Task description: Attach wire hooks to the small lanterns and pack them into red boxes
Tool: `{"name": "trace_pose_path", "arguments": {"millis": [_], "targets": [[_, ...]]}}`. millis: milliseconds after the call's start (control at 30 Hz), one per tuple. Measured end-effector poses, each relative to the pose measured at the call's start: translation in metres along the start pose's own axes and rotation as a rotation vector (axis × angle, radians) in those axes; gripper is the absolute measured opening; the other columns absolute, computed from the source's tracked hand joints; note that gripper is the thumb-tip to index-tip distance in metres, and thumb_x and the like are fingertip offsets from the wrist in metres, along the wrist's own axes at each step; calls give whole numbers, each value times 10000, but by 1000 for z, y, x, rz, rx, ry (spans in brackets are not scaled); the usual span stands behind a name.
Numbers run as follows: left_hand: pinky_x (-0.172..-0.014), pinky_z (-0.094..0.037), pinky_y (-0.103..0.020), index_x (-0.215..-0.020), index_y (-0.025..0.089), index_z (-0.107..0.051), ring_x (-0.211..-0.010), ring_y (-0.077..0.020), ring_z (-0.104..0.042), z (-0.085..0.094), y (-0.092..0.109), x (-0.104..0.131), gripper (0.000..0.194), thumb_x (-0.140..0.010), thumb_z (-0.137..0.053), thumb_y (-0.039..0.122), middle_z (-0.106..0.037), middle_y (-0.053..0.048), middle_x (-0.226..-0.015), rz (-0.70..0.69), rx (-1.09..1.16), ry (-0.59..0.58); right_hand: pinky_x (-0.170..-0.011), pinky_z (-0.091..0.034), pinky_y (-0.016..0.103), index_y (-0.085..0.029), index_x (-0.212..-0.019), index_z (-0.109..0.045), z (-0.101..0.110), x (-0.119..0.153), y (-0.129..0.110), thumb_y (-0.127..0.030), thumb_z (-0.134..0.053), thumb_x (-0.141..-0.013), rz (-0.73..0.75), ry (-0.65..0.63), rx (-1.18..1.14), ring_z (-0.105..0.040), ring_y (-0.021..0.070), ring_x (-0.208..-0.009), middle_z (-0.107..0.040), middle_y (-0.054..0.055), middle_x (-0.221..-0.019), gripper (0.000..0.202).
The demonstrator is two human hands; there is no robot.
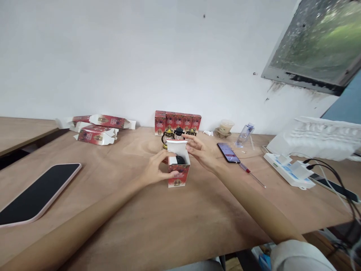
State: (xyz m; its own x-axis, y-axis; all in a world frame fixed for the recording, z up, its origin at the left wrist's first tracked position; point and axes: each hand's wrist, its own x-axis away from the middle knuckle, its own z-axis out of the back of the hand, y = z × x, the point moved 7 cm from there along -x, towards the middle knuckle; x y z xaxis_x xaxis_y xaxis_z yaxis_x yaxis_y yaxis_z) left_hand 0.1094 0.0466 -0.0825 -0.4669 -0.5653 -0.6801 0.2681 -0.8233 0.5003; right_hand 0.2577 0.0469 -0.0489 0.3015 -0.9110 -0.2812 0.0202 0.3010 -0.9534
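An upright red box [178, 176] stands on the wooden table with its white top flap raised. Inside its opening a black rounded object [180, 160] shows. My left hand [158, 166] grips the box's left side, thumb on the front and fingers at the upper edge. My right hand [201, 152] is at the right of the raised flap, its fingers bent and apart near the flap's edge; whether they touch it is hard to tell. Small lanterns with black and gold tops [191, 131] stand just behind the box.
Closed red boxes [179, 122] line the wall. Opened red cartons [97, 134] lie at the back left. A large phone [36, 194] is at the left. To the right are another phone [228, 152], a screwdriver [248, 171], a cup [225, 127], a bottle [245, 134] and a power strip [287, 171].
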Motion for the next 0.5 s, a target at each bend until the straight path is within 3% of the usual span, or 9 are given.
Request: {"name": "trace_pose_path", "arguments": {"millis": [100,267,500], "targets": [[-695,-545,-327,-1110,226,-556,-846,-208,-621,0,0,-2,477,-682,-690,387,-634,-79,-1025,13,18,-19,-872,-484,321,-269,-1164,-549,-2,-1,2,-407,-655,-726,-57,-26,-51,-609,192,-1024,-660,39,-1127,471],[-753,-537,-342,-1381,240,-354,-895,-214,-619,-4,1,-6,801,-677,-707,385,-588,-100,-1194,93,6,-90,-822,-498,322,-210,-1116,-553,-3,-1,15,-370,-637,-705,-103,-16,-191,-650,198,-929,-682,62,-1066,449],[-733,-536,-324,-1386,269,-367,-864,-185,-590,-6,3,-8,713,-744,-650,391,-600,-59,-1087,67,-6,-130,-865,-505,359,-254,-1135,-529,-12,-6,12,-378,-745,-628,56,-38,-103,-646,208,-971,-671,38,-1093,565]]}}
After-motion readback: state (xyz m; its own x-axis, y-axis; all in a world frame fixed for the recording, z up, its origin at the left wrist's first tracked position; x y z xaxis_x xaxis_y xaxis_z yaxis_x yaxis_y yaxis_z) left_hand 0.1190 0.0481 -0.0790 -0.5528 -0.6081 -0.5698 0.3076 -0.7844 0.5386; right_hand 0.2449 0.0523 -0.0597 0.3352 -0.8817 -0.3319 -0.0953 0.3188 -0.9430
